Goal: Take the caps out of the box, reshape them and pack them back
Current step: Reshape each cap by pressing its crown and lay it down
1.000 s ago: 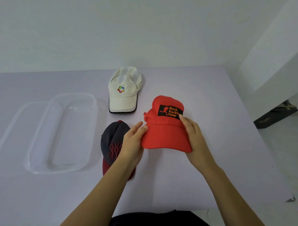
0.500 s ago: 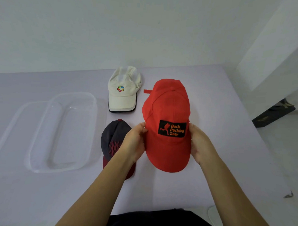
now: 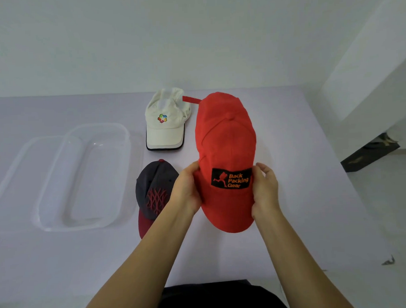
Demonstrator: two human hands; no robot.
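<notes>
Head view showed left hand [image 3: 187, 191] and right hand [image 3: 265, 190] raised, fingers [image 3: 263, 169] gripping the red cap [image 3: 227, 141] by its sides.

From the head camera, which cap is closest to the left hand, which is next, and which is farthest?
1. Red cap: held by the left hand.
2. Dark cap: just left of it, on the table.
3. White cap: farther back on the table.
</notes>
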